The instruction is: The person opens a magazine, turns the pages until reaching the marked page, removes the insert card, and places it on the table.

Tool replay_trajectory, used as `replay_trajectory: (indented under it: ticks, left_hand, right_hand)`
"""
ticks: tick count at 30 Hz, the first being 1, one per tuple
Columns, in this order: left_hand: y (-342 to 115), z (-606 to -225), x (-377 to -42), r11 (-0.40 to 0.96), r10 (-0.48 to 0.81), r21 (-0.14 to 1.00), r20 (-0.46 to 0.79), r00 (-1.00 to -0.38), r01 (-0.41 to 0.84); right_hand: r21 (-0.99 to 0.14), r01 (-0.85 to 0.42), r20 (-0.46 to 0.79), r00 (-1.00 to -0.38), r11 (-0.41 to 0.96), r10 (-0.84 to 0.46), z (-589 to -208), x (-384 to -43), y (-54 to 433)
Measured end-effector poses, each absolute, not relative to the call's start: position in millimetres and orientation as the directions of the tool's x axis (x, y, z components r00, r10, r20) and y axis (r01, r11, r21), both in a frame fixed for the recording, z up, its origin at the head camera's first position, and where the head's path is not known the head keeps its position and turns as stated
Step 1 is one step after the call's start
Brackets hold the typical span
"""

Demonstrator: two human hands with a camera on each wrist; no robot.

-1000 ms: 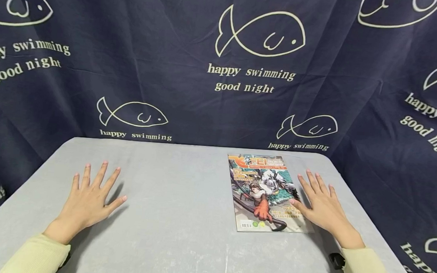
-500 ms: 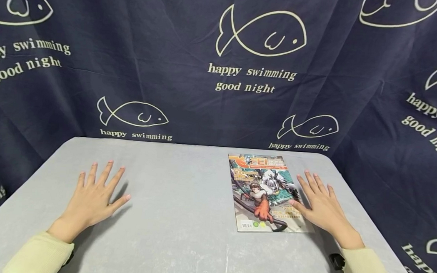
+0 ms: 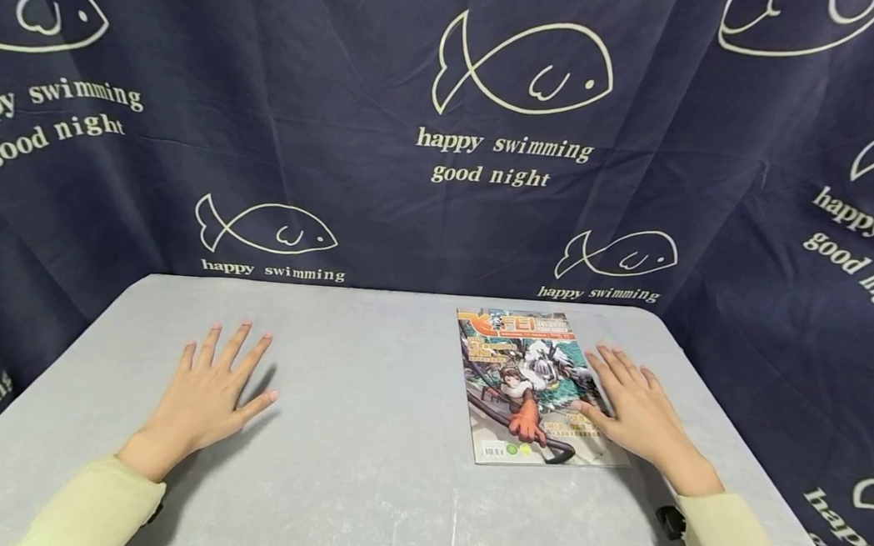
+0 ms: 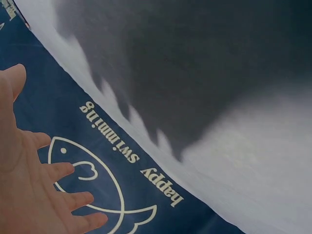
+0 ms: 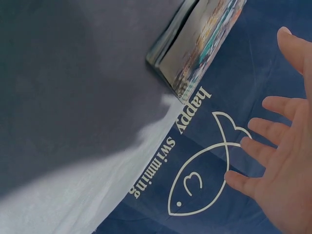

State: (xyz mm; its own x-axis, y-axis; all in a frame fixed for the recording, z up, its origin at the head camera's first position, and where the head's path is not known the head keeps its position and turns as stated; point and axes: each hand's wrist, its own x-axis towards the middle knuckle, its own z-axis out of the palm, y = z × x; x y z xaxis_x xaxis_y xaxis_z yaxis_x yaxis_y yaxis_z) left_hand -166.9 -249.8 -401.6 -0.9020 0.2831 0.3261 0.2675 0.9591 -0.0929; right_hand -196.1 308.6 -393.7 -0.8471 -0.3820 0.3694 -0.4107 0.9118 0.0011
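A magazine (image 3: 507, 403) with a colourful illustrated cover lies flat on the right half of the grey table (image 3: 350, 468). My right hand (image 3: 642, 419) is at the magazine's right edge, fingers spread and palm down; its thumb overlaps the cover in the head view. In the right wrist view the magazine's corner (image 5: 195, 53) shows apart from the fingers. Over the left half of the table, my left hand (image 3: 204, 401) has its fingers spread and holds nothing. Its shadow falls on the tabletop in the left wrist view, where the palm and fingers (image 4: 78, 200) show at the left.
A dark blue curtain (image 3: 381, 211) printed with white fish and lettering hangs behind the table and along both sides. The table's far edge (image 3: 376, 289) runs close along it. Pale sleeves (image 3: 95, 507) cover both forearms, with a dark band at each wrist.
My left hand has drifted to the right, fingers still spread. My right hand has shifted slightly left toward the magazine, its fingers drawn closer together. The magazine has not moved.
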Motion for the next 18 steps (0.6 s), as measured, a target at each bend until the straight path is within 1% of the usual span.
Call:
replay_trajectory:
  ticks: [9, 18]
  left_hand:
    - [-235, -400, -169, 0.943, 0.333, -0.12, 0.329, -0.884, 0.311]
    - [-221, -403, -171, 0.913, 0.407, -0.164, 0.357, -0.84, 0.373]
  right_hand:
    - [0.012, -0.457, 0.384, -0.819, 0.889, -0.426, -394, -196, 302]
    - [0.035, -0.507, 0.401, -0.782, 0.861, -0.476, -395, -196, 301]
